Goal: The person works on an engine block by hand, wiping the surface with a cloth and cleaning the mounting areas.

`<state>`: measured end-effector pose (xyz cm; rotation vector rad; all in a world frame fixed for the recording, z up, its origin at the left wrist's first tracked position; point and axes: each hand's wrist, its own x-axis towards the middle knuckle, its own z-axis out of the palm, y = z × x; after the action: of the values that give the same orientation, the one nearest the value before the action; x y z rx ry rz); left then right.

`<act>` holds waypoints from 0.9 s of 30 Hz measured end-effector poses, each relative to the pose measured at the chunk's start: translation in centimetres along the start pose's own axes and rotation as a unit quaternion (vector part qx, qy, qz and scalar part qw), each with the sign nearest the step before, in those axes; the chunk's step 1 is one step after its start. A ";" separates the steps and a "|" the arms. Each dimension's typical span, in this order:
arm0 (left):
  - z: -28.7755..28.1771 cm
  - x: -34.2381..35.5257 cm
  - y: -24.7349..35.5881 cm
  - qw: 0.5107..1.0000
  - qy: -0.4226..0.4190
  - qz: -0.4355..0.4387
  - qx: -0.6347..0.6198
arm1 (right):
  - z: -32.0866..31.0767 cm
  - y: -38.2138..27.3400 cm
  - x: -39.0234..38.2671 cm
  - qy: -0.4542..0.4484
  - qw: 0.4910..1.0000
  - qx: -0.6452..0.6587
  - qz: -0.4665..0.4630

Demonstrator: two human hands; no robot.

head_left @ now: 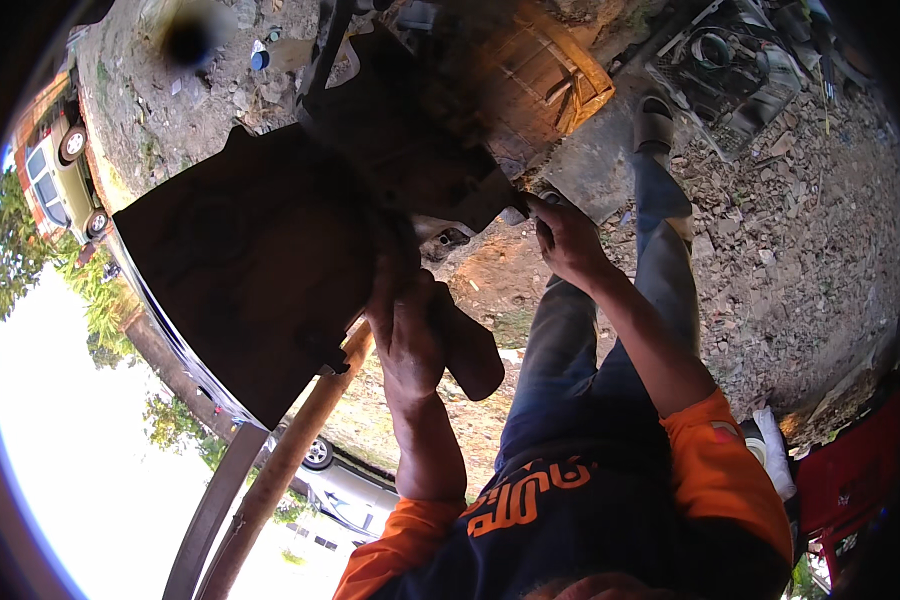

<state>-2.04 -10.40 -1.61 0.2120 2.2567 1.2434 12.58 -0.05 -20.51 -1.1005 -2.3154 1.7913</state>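
Observation:
A large dark panel [240, 270], mostly in shadow, fills the left and middle. A dark, irregular part [410, 130] adjoins it at the upper right; I cannot tell whether the two are joined. My left hand [410, 335] is closed at the panel's right edge, fingers against the dark surface. Beside its palm, a dark blunt-ended piece [470, 345] sticks out; what it belongs to is hidden. My right hand [570, 240] is closed at the narrow right end of the irregular part, with its fingertips partly hidden.
A wooden pole [290, 460] slants below the panel. Ahead lie an orange-framed wooden box [570, 90] and a crate of metal parts [720, 60]. Gravel [770, 240] covers the right side. Vehicles stand to the left, including a beige car [60, 180]; something red [850, 470] is at lower right.

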 end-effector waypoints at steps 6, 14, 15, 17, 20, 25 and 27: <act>0.2 1.5 -0.4 0.880 -0.050 0.366 0.299 | -0.6 0.4 3.8 0.139 0.982 0.125 -0.020; 0.4 0.1 1.2 0.974 -0.058 0.110 0.190 | -0.1 -2.0 7.5 0.156 0.961 0.085 -0.212; 0.4 0.3 1.1 0.965 -0.061 0.154 0.205 | -0.6 -2.3 7.7 0.150 0.963 0.066 -0.212; 0.2 0.9 0.4 0.919 -0.067 0.293 0.256 | -1.8 -2.6 7.0 0.146 0.974 0.077 -0.158; 0.4 0.8 0.6 0.873 -0.064 0.359 0.323 | -2.0 -2.8 7.0 0.151 0.979 0.101 -0.095; 0.6 0.6 1.4 0.931 -0.067 0.240 0.268 | 0.9 -2.3 8.4 0.071 0.983 0.119 -0.117; 0.3 1.4 1.0 0.894 -0.073 0.326 0.298 | 0.8 -2.7 8.4 0.099 0.973 0.110 -0.180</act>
<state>-3.10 -9.08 -1.50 1.3337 2.4453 0.7167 4.55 3.44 -21.84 -0.7322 -1.9889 1.6638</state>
